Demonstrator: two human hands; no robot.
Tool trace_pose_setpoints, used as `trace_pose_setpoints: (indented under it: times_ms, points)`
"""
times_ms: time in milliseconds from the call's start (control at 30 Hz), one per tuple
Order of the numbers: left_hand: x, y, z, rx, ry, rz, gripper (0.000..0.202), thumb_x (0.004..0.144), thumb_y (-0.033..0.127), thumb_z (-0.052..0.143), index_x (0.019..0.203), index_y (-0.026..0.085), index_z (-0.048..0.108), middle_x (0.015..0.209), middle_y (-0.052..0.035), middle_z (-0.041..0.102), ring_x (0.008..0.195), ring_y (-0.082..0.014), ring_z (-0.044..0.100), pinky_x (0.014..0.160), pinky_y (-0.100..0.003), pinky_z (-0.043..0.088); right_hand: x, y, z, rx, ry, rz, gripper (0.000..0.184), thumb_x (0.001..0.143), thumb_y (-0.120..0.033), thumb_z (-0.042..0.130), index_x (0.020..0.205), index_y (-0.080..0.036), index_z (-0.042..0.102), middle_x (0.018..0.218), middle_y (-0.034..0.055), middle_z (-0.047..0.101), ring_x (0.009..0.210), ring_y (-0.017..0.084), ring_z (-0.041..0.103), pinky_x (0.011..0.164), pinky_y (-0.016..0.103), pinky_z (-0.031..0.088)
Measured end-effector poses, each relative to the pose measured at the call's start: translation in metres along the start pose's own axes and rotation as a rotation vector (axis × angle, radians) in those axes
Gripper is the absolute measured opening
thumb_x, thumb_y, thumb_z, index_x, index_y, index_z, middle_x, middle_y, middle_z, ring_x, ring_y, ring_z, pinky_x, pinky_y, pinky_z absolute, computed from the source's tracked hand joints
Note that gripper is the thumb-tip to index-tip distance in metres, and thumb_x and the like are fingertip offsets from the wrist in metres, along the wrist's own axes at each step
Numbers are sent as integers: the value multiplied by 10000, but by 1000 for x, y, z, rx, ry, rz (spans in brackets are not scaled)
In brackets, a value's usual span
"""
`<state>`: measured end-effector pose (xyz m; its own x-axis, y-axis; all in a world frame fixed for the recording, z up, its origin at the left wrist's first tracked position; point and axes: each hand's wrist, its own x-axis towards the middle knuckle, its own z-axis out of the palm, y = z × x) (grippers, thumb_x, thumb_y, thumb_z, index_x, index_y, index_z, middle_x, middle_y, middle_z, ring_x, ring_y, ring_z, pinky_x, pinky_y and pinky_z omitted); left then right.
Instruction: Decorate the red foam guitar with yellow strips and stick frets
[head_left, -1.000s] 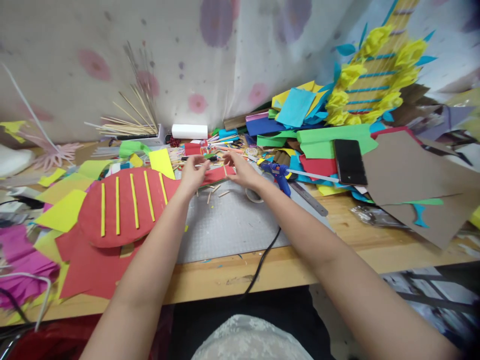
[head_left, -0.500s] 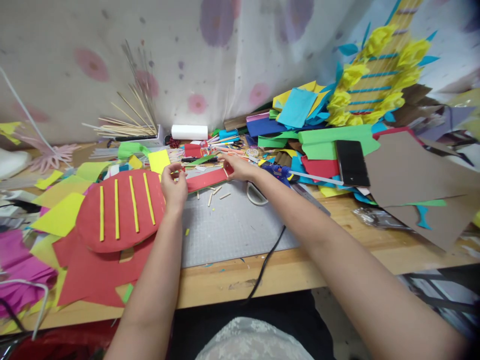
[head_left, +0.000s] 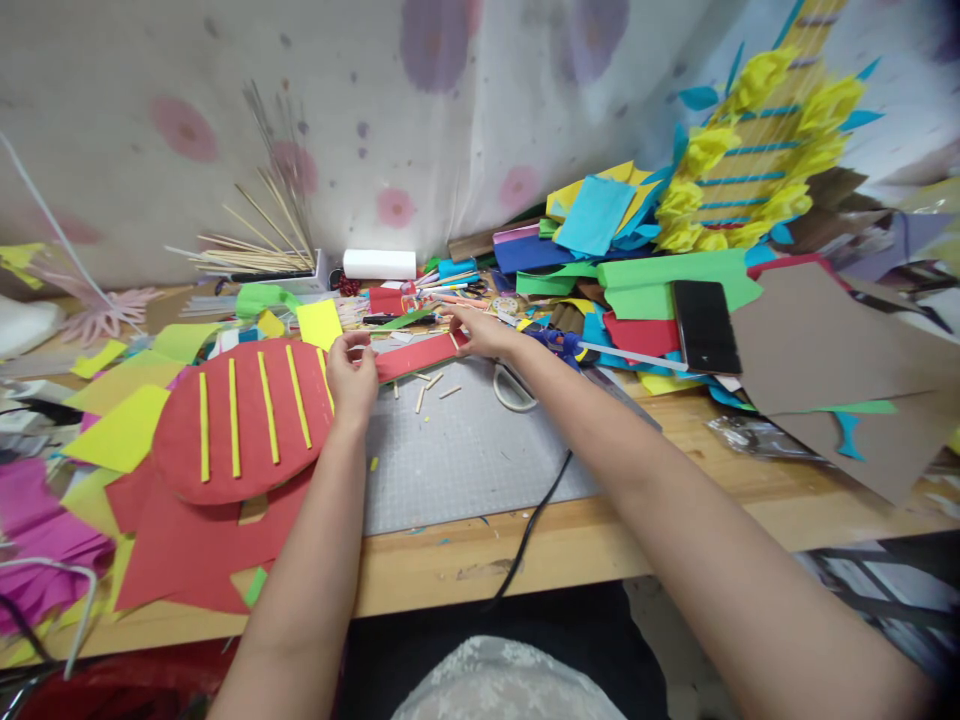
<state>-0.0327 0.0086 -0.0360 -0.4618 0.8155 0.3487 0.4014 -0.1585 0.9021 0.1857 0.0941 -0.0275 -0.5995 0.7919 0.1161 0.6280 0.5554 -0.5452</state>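
Note:
A narrow red strip [head_left: 416, 357] is held above the grey cutting mat [head_left: 457, 460]. My left hand [head_left: 354, 378] is closed at its left end, the fingertips partly hidden. My right hand [head_left: 480, 333] grips the opposite end, where a short pale stick [head_left: 454, 341] lies across the red surface. Below the strip several cut stick pieces [head_left: 450, 391] are scattered on the mat. Beside my left arm rests a red oval [head_left: 247, 420] with several yellow strips fixed across it. White-handled scissors [head_left: 513, 388] lie partly under my right forearm.
A blue glue gun [head_left: 555, 345] lies right of my right hand, its black cord [head_left: 534, 530] crossing the mat's front edge. A phone [head_left: 706, 325] rests on coloured paper. A guitar-shaped craft with yellow flowers [head_left: 750, 165] leans at back right. Bamboo skewers [head_left: 240, 258] stand at back left.
My left hand has shifted very slightly to the right along the strip's end. The right hand stays at the other end, nearly still.

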Motion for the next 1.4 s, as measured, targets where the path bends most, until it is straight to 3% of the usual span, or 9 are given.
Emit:
trace_pose_setpoints:
  times_ms: [433,600,667,767,833,900,1033,1267,1400]
  points:
    - [0,-6,0,26,-18,18,170,720,168,519,886,188,552,901,-30,602,703,-110,579,592,-221,436,-3,-5,4,34,-29,-62,736,595,-99,692,1269,-156,402,958,33,590,830,142,539,768,269,410]
    - [-1,-1,-3,145,-48,80,197,737,179,503,926,185,557,975,-57,588,715,-129,572,627,-257,449,-10,-14,7,-14,-11,-112,675,615,-149,686,1243,-116,442,1035,87,575,924,180,527,836,303,398]
    - [-2,3,-5,258,-160,184,239,724,206,547,961,185,564,1018,-73,579,804,-164,577,715,-301,457,-14,-17,9,-15,3,-113,671,615,-158,688,1240,-119,445,1040,90,573,961,193,515,864,318,389]
    - [-4,6,-9,507,-449,347,414,650,291,673,1040,199,569,1102,-89,576,1036,-256,524,914,-403,379,-21,-18,12,37,39,-106,628,620,-167,687,1208,-152,469,1012,67,573,969,190,509,877,328,390]
    - [-6,6,-10,665,-590,379,514,628,346,705,1098,202,556,1152,-97,575,1109,-290,485,980,-443,306,-25,-19,14,93,82,-81,535,627,-155,678,1136,-170,513,992,51,567,958,176,508,874,319,395]
    - [-7,5,-10,758,-645,378,530,655,362,690,1134,190,541,1165,-103,582,1111,-285,490,993,-435,289,-29,-21,16,137,155,-31,414,636,-150,669,1032,-174,553,987,43,554,933,159,507,850,300,404]
    - [-4,-1,-9,787,-607,380,514,705,369,652,1170,186,526,1185,-97,585,1115,-262,499,962,-388,326,-42,-28,20,143,281,62,243,673,-257,680,869,-167,568,911,31,535,832,139,497,756,269,412]
    - [3,-11,-8,785,-518,432,489,725,357,634,1170,184,532,1184,-101,585,1124,-265,490,1000,-411,282,-72,-48,33,-40,125,112,250,712,-362,676,841,-171,578,908,33,523,799,131,494,706,246,368]
    - [0,-13,-7,789,-430,461,475,739,343,618,1177,182,527,1194,-111,575,1142,-268,476,1052,-431,201,-73,-51,45,-129,151,156,298,727,-433,653,850,-172,577,903,42,540,813,142,504,705,248,348]
